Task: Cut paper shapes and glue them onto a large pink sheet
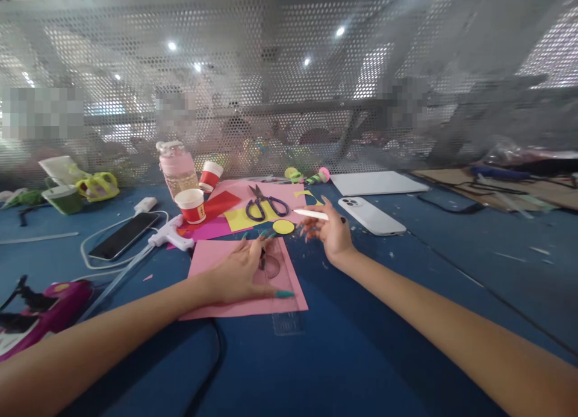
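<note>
My left hand point(241, 269) lies with fingers spread on a pink sheet of paper point(210, 257), its thumb apart from the other fingers. Under and beside it is a clear plastic ruler point(289, 325), partly hidden, whose near end reaches past the sheet's edge. My right hand point(334, 230) is raised to the right of the paper, closed around a white pen point(310, 214) pointing left. Just beyond the sheet lies a yellow paper circle point(283, 226). Dark-handled scissors point(266, 206) rest with blades apart on yellow paper point(237, 219) behind it.
Red-and-white paper cups point(192, 207) and a pink bottle point(177, 170) stand back left. A glue gun point(169, 235), a black phone point(123, 236) and a purple power strip point(63, 308) lie left. A white phone point(372, 216) lies right, before a white board point(377, 183). Perforated metal screen point(280, 103) behind.
</note>
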`<state>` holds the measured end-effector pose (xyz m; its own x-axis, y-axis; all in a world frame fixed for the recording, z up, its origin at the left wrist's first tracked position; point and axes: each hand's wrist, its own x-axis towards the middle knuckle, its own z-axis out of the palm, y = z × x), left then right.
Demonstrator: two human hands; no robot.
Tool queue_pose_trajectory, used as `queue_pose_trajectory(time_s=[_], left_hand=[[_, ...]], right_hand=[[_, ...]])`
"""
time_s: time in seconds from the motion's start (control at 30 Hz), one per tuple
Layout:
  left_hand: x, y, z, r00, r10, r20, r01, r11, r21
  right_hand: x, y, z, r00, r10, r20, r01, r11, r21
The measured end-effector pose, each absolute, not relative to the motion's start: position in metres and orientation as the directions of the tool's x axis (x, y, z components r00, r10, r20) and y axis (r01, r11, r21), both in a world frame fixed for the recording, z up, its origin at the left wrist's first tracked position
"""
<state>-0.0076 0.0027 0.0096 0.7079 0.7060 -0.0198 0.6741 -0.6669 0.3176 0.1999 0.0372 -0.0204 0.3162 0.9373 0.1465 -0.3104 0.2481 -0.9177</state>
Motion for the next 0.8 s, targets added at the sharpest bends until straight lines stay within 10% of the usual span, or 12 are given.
queue_pose_trajectory(time_s=[0.17,0.8], left_hand=[[-0.0075,0.0013,0.0097,0.700,0.714,-0.025,0.679,-0.654,0.332],[-0.0081,0.0014,0.0110,0.691,0.720,-0.062,0.687,-0.628,0.365]], right_hand=[[0.2039,0.0405,-0.0163,0.339,0.940,-0.023,-0.441,0.137,-0.887],[0.1992,0.0373,-0.0170,0.326,0.940,0.099,-0.321,0.208,-0.924]])
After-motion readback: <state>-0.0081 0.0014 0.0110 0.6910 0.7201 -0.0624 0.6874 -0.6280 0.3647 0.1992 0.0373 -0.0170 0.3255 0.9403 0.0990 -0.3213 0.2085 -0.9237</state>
